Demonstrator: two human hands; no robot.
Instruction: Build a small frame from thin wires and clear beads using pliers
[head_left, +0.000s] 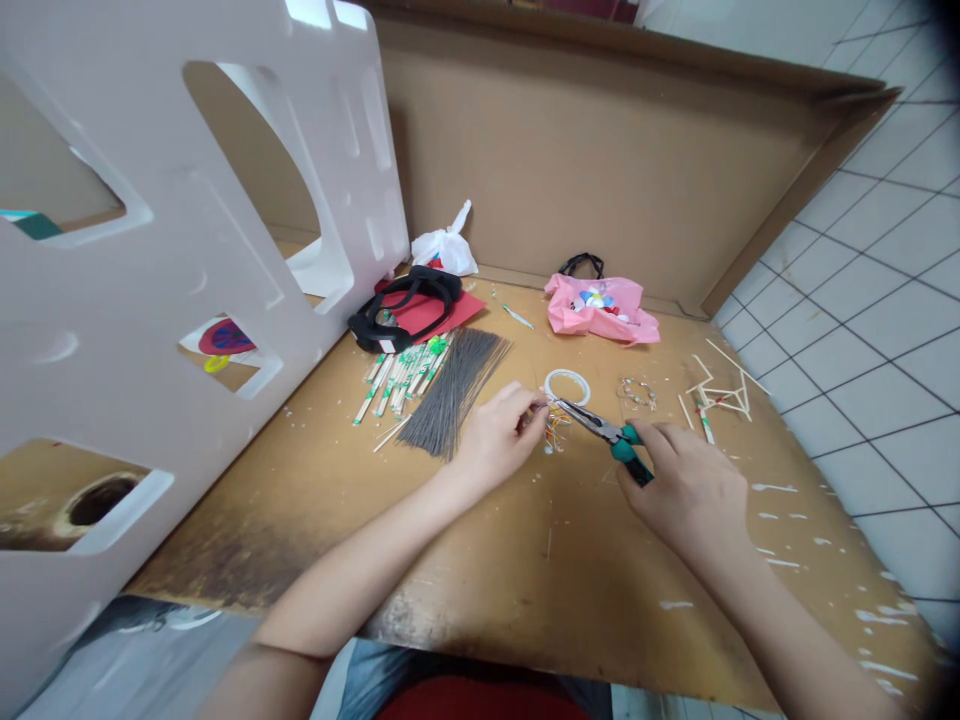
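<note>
Two grips: right hand (686,485) holds pliers (600,430), left hand (499,435) pinches wire (553,428).

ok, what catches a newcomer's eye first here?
The right hand gripping green-handled pliers at table centre, with the left hand pinched shut at their tips over a small colourful piece. Beside it lies a fan of grey wires. A big white cut-out panel fills the left, and a pink bag sits at the back.

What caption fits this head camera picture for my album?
The right hand holds green-handled pliers to a beaded wire piece pinched by the left hand, beside a bundle of grey wires.
</note>
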